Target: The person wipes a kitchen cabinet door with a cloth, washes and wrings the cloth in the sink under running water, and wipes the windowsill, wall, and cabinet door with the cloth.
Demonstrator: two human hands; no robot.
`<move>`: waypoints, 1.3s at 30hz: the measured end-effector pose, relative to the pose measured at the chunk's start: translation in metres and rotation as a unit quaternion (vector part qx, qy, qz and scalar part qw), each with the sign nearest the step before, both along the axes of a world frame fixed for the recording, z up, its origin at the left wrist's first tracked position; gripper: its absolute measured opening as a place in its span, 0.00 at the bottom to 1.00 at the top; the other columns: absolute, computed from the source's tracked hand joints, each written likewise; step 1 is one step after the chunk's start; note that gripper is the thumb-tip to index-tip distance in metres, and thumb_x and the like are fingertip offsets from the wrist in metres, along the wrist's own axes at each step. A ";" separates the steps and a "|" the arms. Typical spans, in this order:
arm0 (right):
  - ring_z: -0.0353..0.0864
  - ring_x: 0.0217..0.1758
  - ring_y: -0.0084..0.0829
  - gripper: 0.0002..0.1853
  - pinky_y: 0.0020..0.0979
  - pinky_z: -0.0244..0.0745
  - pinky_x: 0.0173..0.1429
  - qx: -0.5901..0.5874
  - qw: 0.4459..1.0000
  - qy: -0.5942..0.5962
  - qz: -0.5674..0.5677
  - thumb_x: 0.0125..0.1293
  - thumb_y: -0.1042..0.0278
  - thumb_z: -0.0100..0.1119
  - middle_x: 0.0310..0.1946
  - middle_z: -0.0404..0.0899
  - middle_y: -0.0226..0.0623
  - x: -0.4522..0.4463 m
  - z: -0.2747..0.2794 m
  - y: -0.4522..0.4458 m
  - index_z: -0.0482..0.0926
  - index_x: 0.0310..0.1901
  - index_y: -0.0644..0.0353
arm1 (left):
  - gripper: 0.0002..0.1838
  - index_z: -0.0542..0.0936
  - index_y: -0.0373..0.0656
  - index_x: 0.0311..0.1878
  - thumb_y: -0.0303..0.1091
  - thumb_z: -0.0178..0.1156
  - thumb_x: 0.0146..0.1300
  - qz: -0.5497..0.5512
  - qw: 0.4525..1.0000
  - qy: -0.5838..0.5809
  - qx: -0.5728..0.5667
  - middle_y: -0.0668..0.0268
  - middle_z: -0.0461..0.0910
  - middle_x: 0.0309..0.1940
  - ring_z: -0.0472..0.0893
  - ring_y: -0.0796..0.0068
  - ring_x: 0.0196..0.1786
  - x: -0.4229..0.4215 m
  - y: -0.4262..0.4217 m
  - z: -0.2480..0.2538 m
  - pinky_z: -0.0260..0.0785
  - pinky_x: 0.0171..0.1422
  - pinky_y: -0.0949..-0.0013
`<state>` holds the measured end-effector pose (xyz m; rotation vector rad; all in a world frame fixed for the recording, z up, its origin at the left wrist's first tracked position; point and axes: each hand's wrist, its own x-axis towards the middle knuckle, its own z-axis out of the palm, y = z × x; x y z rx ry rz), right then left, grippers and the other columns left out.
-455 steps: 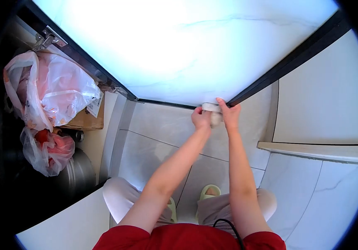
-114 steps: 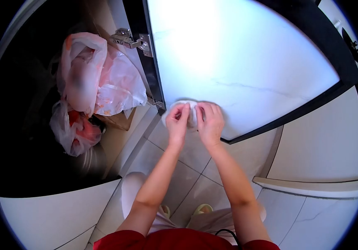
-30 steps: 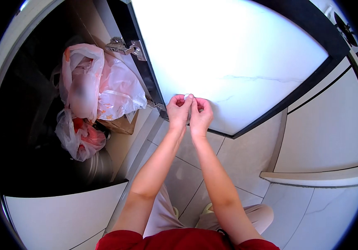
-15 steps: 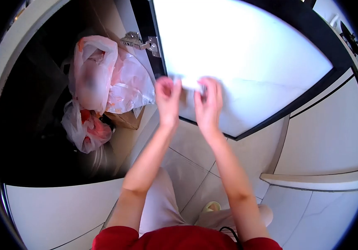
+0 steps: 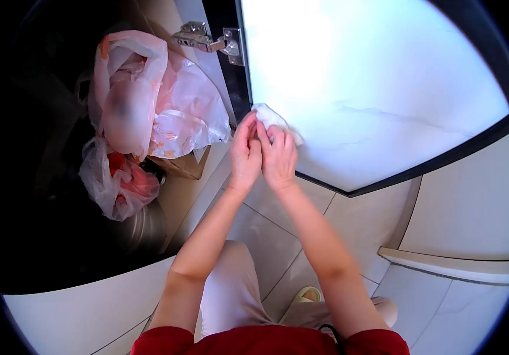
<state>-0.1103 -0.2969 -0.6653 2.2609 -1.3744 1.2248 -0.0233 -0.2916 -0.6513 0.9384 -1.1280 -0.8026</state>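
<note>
My left hand and my right hand are close together in front of the lower corner of an open cabinet door. Between their curled fingers is a crumpled white tissue, which pokes out above and to the right of the fingertips. Both hands are closed on it, the left at its left end and the right over its middle. The fingers cover part of the tissue. Whether it touches the door's pale marbled face, I cannot tell.
Inside the dark cabinet on the left sit a whitish-pink plastic bag, a smaller knotted bag with something red, and a cardboard box. A metal hinge joins the door to the cabinet. Floor tiles lie below.
My hands, apart before, have come together, the right one moving left. The white tissue, blurred earlier, now shows bunched up between them. The view has shifted slightly.
</note>
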 end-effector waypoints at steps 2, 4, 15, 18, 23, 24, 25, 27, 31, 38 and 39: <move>0.68 0.43 0.36 0.23 0.34 0.72 0.44 0.065 0.997 -0.040 0.003 0.55 0.72 0.54 0.40 0.67 0.32 0.007 -0.024 0.003 0.73 0.56 0.52 | 0.25 0.67 0.32 0.59 0.11 0.38 0.57 -0.003 1.000 -0.023 0.004 0.55 0.69 0.58 0.71 0.67 0.60 0.005 0.000 -0.019 0.62 0.66 0.69; 0.67 0.43 0.36 0.24 0.35 0.73 0.43 0.103 0.993 -0.054 -0.002 0.56 0.72 0.54 0.40 0.66 0.33 0.015 -0.038 0.010 0.72 0.58 0.52 | 0.25 0.68 0.33 0.58 0.12 0.39 0.57 -0.004 1.000 -0.022 0.019 0.55 0.70 0.57 0.72 0.67 0.59 0.007 0.003 -0.028 0.63 0.65 0.69; 0.68 0.45 0.41 0.25 0.40 0.74 0.44 0.293 0.946 -0.142 -0.003 0.60 0.71 0.49 0.39 0.64 0.39 0.021 -0.079 0.031 0.66 0.61 0.54 | 0.21 0.69 0.35 0.57 0.18 0.42 0.59 0.062 0.975 -0.188 0.099 0.61 0.72 0.53 0.72 0.72 0.57 -0.004 0.013 -0.077 0.62 0.63 0.70; 0.72 0.39 0.39 0.20 0.40 0.73 0.47 0.431 0.671 -0.601 0.060 0.61 0.73 0.48 0.36 0.67 0.39 0.015 -0.124 0.049 0.72 0.56 0.57 | 0.17 0.73 0.40 0.54 0.22 0.48 0.60 -0.069 0.926 0.021 0.371 0.64 0.76 0.48 0.74 0.75 0.49 -0.019 0.034 -0.098 0.65 0.55 0.74; 0.70 0.32 0.19 0.18 0.24 0.73 0.32 0.495 0.667 -0.525 0.187 0.61 0.80 0.46 0.34 0.65 0.30 -0.012 -0.106 0.068 0.74 0.53 0.59 | 0.17 0.74 0.42 0.54 0.29 0.52 0.60 0.065 0.944 -0.145 0.290 0.66 0.76 0.46 0.73 0.78 0.45 0.031 0.036 -0.122 0.66 0.51 0.73; 0.70 0.32 0.19 0.18 0.24 0.73 0.32 0.494 0.668 -0.524 0.186 0.61 0.80 0.46 0.34 0.65 0.30 -0.016 -0.091 0.065 0.74 0.53 0.59 | 0.18 0.74 0.43 0.55 0.32 0.51 0.61 -0.064 0.922 -0.093 0.369 0.67 0.76 0.46 0.73 0.78 0.45 0.035 0.044 -0.100 0.66 0.51 0.72; 0.70 0.31 0.17 0.19 0.21 0.71 0.30 0.462 0.682 -0.521 0.223 0.61 0.80 0.46 0.34 0.67 0.28 -0.019 -0.077 0.060 0.73 0.54 0.59 | 0.18 0.74 0.44 0.56 0.36 0.51 0.63 -0.191 0.877 -0.040 0.438 0.67 0.76 0.47 0.73 0.78 0.45 0.041 0.049 -0.087 0.66 0.51 0.72; 0.70 0.31 0.15 0.19 0.18 0.70 0.27 0.429 0.695 -0.516 0.259 0.61 0.80 0.46 0.35 0.68 0.26 -0.018 -0.064 0.050 0.73 0.55 0.59 | 0.21 0.73 0.44 0.58 0.45 0.48 0.67 -0.245 0.863 -0.072 0.437 0.68 0.76 0.47 0.73 0.79 0.48 0.050 0.051 -0.094 0.66 0.53 0.72; 0.72 0.40 0.20 0.19 0.25 0.72 0.44 0.303 0.799 -0.508 0.106 0.65 0.68 0.53 0.41 0.71 0.30 -0.010 -0.094 0.031 0.68 0.57 0.59 | 0.24 0.71 0.42 0.59 0.49 0.49 0.68 -0.234 0.857 0.159 0.431 0.69 0.77 0.49 0.76 0.79 0.49 0.040 0.055 -0.063 0.67 0.53 0.73; 0.71 0.46 0.22 0.21 0.25 0.67 0.50 0.527 0.568 -0.624 0.099 0.67 0.54 0.52 0.43 0.75 0.32 -0.016 -0.080 0.052 0.71 0.52 0.64 | 0.20 0.81 0.39 0.41 0.49 0.52 0.67 -0.048 0.879 -0.341 0.330 0.69 0.81 0.37 0.78 0.78 0.38 0.046 0.051 -0.059 0.69 0.43 0.69; 0.72 0.42 0.24 0.18 0.28 0.68 0.47 0.478 0.661 -0.573 0.074 0.68 0.56 0.50 0.39 0.76 0.31 -0.018 -0.095 0.049 0.73 0.47 0.64 | 0.20 0.81 0.39 0.41 0.49 0.52 0.67 -0.048 0.879 -0.341 0.330 0.69 0.81 0.37 0.78 0.78 0.38 0.052 0.050 -0.073 0.69 0.43 0.69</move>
